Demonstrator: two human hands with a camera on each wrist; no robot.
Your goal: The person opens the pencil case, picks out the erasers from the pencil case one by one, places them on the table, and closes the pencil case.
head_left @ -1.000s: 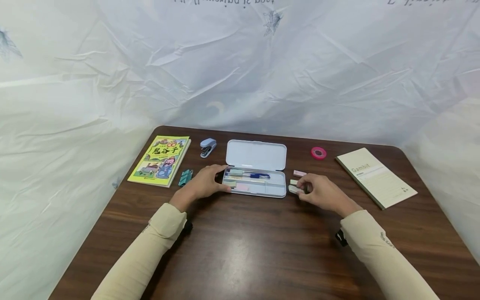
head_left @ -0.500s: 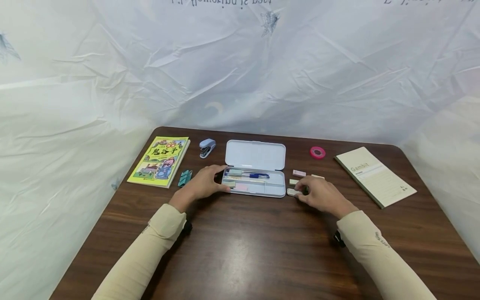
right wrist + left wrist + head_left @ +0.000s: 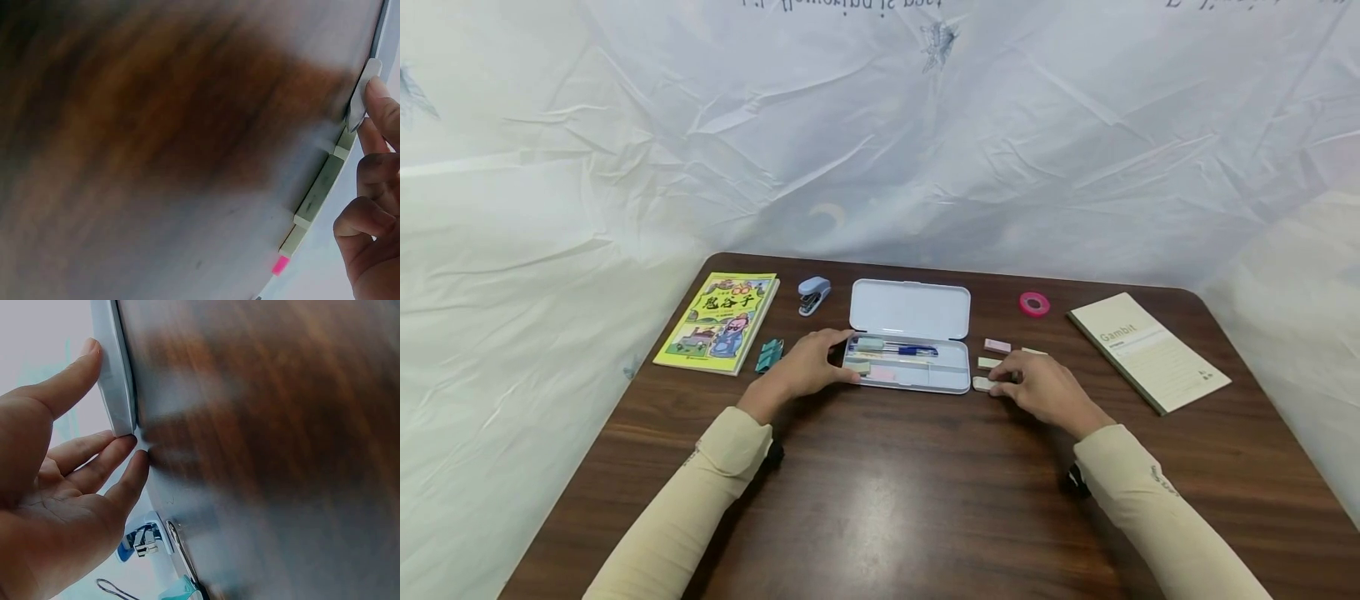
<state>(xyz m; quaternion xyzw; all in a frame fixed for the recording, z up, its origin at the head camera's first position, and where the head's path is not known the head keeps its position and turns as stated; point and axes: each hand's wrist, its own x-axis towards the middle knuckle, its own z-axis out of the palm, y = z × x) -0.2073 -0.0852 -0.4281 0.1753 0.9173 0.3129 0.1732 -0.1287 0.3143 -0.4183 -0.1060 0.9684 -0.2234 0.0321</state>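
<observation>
A pale pencil case (image 3: 949,380) lies with its lid raised, holding a blue pen (image 3: 917,351) and several small pastel blocks. At its left end, my left hand (image 3: 808,362) grips the case, thumb on the near rim (image 3: 107,381) and fingers around the far corner. My right hand (image 3: 1037,385) pinches a white eraser (image 3: 982,384) between thumb and index finger, just right of the case; in the right wrist view the thumb presses on the eraser (image 3: 364,94). A green eraser (image 3: 988,363) and a pink eraser (image 3: 997,345) lie beyond it. Another eraser (image 3: 1034,351) is partly hidden behind the hand.
On the left are a yellow book (image 3: 715,321), teal binder clips (image 3: 769,356) and a pale blue stapler (image 3: 814,296). To the right lie a pink tape roll (image 3: 1034,304) and a cream notebook (image 3: 1150,352). White cloth (image 3: 880,150) hangs behind the brown table (image 3: 865,500).
My right hand has shifted slightly left with the white eraser, which now lies lower and nearer the case. The eraser behind the hand has come into view. My left hand stays in place.
</observation>
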